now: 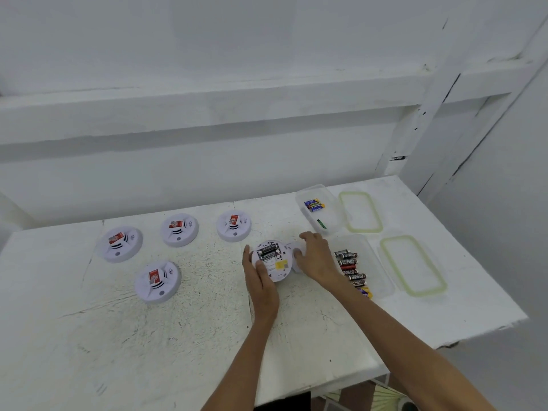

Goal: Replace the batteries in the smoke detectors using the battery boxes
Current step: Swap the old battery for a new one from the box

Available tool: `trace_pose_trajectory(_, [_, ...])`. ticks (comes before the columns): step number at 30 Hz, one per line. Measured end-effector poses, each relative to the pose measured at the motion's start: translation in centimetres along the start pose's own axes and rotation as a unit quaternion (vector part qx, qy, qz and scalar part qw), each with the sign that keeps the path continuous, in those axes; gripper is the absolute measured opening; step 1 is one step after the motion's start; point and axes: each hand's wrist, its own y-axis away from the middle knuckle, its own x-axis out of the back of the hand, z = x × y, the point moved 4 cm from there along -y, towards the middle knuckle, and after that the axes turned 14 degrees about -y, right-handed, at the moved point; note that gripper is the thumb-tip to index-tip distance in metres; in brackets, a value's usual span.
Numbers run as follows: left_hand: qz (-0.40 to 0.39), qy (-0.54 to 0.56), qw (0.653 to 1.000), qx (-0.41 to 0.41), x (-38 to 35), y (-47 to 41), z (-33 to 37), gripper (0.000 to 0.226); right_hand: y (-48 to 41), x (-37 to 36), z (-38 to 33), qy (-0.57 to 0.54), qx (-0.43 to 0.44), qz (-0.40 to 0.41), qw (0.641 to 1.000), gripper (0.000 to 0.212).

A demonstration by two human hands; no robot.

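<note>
white wall (237,54), cracked white table (148,336)

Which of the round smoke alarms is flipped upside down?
The alarm that the left hand holds: its back faces up, batteries showing. The other four show red-labelled fronts.

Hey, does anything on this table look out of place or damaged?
Nothing spilled. One smoke detector is flipped, battery bay open, in the left hand, unlike four face-up ones; the right hand holds its white cover. The table paint is cracked.
</note>
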Motion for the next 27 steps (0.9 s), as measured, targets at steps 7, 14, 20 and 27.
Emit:
trace_pose_trajectory(7, [0.022,0.077,0.997,0.016,0.1,0.1,0.6,0.068,1.5,-1.9,0.2,0.224,-0.016,-0.011,0.974,0.069])
trace_pose_trajectory(14, [0.051,0.071,0.996,0.017,0.4,-0.2,0.1,0.062,1.1,-1.4,-0.4,0.153,-0.064,0.0,0.986,0.07])
trace_pose_trajectory(20, [0.033,0.05,0.998,0.019,-0.1,-0.6,-0.7,0.052,0.9,-0.6,-0.7,-0.059,-0.061,0.04,0.996,0.063])
trace_pose_trajectory(27, [-0.034,0.021,0.999,-0.001,-0.4,-0.6,-1.0,0.049,2.3,-0.3,-2.4,-0.134,0.075,0.081,0.985,0.063])
